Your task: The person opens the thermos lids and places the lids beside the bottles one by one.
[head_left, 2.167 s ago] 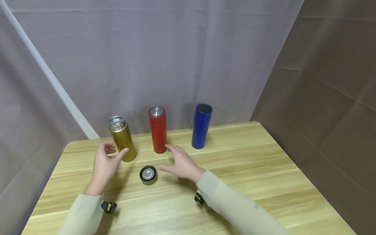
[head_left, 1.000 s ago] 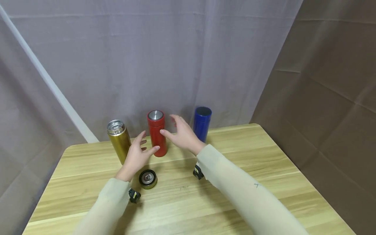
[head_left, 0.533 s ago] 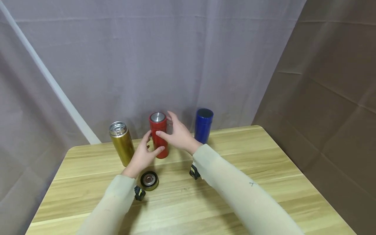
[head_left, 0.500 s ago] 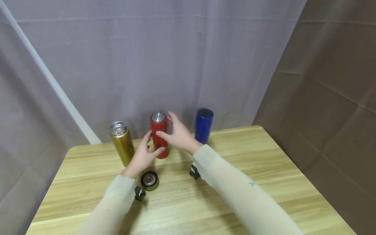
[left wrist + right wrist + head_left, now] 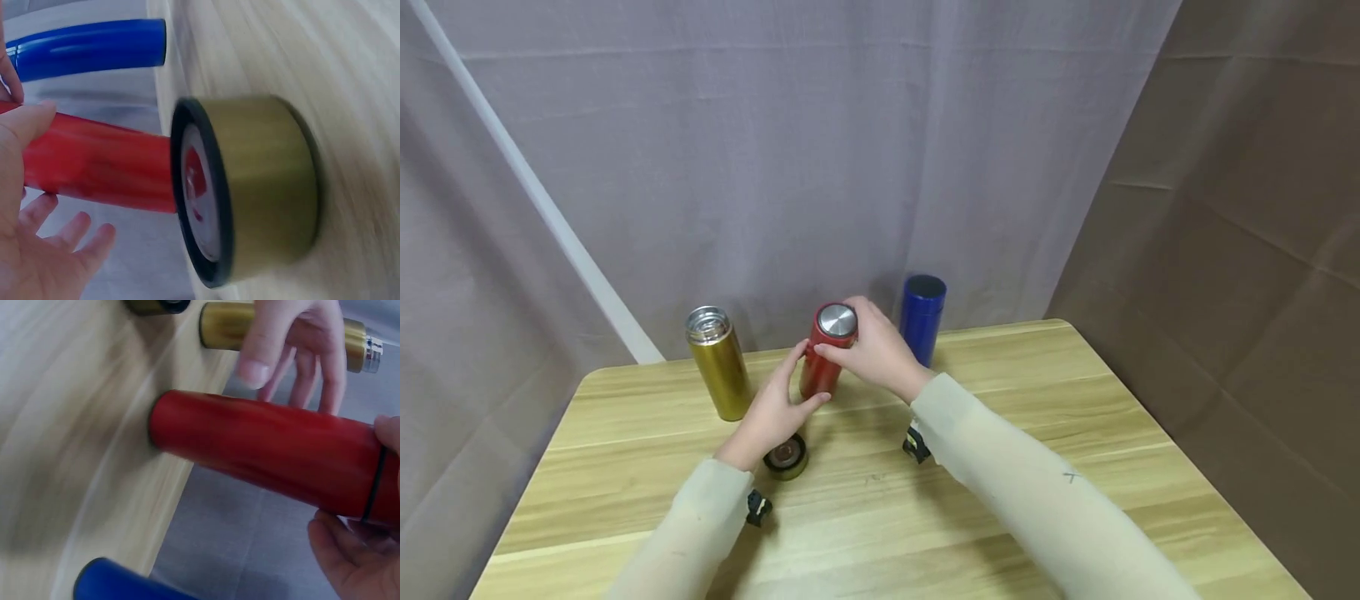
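A red thermos [image 5: 820, 377] stands tilted to the right near the table's back edge. My right hand [image 5: 886, 354] grips it round the top, thumb in front, just at the steel-capped lid. Beside its lower body is my left hand [image 5: 771, 417], fingers spread and loosely bent; in the right wrist view the thumb stands off the red surface, and whether the fingertips touch is unclear. The gold thermos [image 5: 724, 377] stands upright without its lid, its steel neck showing. Its gold lid [image 5: 269, 187] lies upside down on the table, partly behind my left wrist in the head view.
A blue thermos [image 5: 922, 317] with its lid on stands upright to the right, its lower part behind my right hand. The wooden table [image 5: 1075, 433] ends at a grey curtain [image 5: 775, 167] at the back and a brown one [image 5: 1247, 250] on the right.
My hands have come from the gold thermos and its lid to the red one. The right hand has taken hold of the red thermos's top, which now leans right and nearer.
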`<action>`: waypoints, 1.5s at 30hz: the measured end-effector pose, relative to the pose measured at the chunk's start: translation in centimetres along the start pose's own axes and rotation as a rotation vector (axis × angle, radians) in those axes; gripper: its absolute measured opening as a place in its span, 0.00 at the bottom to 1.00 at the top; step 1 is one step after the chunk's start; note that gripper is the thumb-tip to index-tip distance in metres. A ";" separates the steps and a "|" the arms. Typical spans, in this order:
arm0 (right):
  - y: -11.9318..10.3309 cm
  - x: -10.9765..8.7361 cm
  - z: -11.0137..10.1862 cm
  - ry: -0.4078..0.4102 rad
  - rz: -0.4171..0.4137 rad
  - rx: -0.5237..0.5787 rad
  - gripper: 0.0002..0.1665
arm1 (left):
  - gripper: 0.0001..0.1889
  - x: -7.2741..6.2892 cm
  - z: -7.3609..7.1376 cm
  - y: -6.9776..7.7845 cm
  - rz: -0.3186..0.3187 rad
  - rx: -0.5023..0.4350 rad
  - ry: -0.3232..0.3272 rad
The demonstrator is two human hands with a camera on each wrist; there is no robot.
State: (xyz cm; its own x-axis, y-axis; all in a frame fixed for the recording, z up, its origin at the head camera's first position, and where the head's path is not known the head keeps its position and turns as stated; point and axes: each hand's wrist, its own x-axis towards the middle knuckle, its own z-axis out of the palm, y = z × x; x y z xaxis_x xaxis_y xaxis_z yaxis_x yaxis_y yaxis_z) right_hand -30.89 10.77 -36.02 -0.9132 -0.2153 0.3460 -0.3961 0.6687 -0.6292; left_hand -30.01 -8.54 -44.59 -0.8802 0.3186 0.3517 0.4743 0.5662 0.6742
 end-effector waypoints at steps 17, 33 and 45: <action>-0.6 -3.2 -3.7 0.084 -0.262 0.104 0.39 | 0.47 -2.1 -2.5 3.9 0.113 0.089 0.002; -2.2 -5.2 -4.1 -0.007 -0.187 0.300 0.35 | 0.42 -3.2 -3.7 5.5 0.108 0.078 0.047; -0.1 -5.4 -4.4 -0.107 -0.047 0.268 0.32 | 0.41 -3.3 -3.4 5.5 0.148 0.275 0.159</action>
State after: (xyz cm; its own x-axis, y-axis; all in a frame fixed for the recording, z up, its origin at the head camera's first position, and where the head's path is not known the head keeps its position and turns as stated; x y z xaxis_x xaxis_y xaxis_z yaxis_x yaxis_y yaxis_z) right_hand -25.52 15.02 -34.77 -0.8924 -0.3253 0.3127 -0.4365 0.4471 -0.7807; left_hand -24.52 -9.08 -39.86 -0.7828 0.3019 0.5441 0.5641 0.7135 0.4157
